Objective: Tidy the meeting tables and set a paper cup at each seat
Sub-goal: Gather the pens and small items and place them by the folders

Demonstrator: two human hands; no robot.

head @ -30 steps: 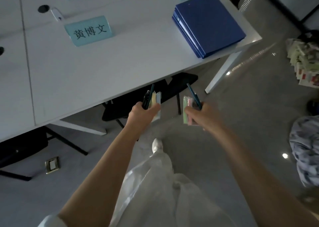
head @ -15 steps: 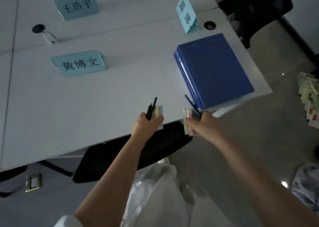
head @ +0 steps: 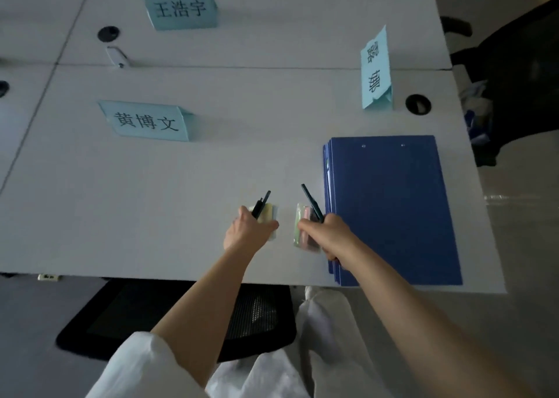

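My left hand (head: 246, 231) grips two dark pens (head: 262, 204) together with a pale yellow pad of sticky notes (head: 268, 213), held just over the white table (head: 151, 204). My right hand (head: 328, 231) grips a dark pen (head: 311, 202) and a pack of pastel sticky notes (head: 303, 231), right beside the left edge of a stack of blue folders (head: 390, 204). No paper cup is in view.
Three light blue name cards stand on the table: one near the left (head: 148, 121), one at the far side (head: 181, 7), one at the right (head: 376, 70). A black chair (head: 145, 316) is tucked under the near edge. Another dark chair (head: 520, 73) stands at the right.
Both hands have come forward from below the table edge to over the tabletop, still holding the pens and sticky notes. My view has shifted closer over the table.
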